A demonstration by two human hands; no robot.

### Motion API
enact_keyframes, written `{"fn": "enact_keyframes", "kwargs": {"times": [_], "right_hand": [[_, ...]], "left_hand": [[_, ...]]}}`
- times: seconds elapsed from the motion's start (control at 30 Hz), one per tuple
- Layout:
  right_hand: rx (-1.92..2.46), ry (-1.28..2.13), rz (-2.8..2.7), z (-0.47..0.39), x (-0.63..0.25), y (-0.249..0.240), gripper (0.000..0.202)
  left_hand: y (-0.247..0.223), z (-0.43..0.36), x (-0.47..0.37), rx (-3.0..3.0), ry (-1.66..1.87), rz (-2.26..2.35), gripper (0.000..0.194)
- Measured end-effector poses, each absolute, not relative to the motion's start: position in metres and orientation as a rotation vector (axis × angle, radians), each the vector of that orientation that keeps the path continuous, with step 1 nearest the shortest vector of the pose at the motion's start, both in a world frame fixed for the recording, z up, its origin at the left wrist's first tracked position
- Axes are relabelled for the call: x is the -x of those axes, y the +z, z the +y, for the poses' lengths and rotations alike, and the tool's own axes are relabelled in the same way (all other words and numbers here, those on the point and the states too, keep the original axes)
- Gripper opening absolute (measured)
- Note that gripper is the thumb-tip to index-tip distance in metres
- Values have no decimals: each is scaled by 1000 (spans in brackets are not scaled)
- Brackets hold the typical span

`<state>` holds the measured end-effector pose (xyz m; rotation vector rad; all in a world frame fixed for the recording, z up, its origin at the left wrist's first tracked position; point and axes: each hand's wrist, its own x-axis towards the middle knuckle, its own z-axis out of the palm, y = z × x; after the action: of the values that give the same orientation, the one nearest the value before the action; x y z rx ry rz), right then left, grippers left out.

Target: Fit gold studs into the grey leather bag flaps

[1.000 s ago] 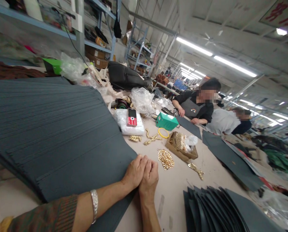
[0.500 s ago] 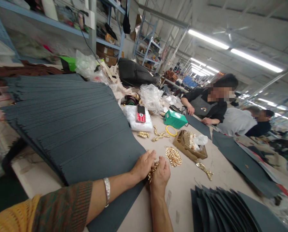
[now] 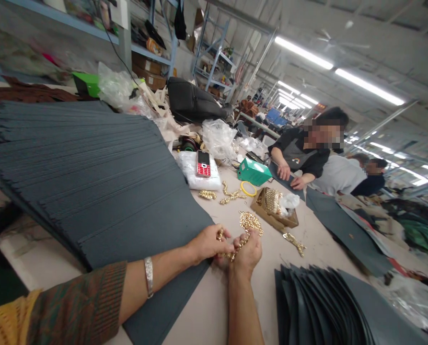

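Note:
My left hand [image 3: 208,244], with a silver bracelet on its wrist, has its fingers closed on a gold chain [image 3: 233,255] at the right edge of the dark sheets [image 3: 127,191]. Right beside it, my right hand [image 3: 248,251] is curled round the same chain, which runs between the two hands. Just beyond my right hand lies a pile of gold chain [image 3: 250,222] on the table. More gold pieces [image 3: 231,195] and a yellow ring [image 3: 248,188] rest farther back.
A cardboard box [image 3: 278,220] holds gold chain and plastic. A red phone [image 3: 203,164] lies on a white packet, near a green box [image 3: 254,171]. Folded dark sheets [image 3: 318,302] stand at the lower right. A person [image 3: 300,153] works across the table.
My hands have moved slightly apart, and chain now shows between them. The view has shifted a little. The other person's hands have come closer together.

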<state>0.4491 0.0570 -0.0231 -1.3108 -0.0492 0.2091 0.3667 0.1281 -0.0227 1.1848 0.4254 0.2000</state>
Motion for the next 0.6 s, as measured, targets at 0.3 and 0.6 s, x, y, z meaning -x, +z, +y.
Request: {"fn": "enact_keyframes", "kwargs": {"times": [0.3, 0.6], "right_hand": [[1319, 187, -27, 44, -470, -13, 35], [1571, 83, -32, 7, -516, -25, 35]], "left_hand": [[-16, 130, -364, -1114, 26, 402, 36], [-16, 135, -365, -1093, 16, 411, 31]]}}
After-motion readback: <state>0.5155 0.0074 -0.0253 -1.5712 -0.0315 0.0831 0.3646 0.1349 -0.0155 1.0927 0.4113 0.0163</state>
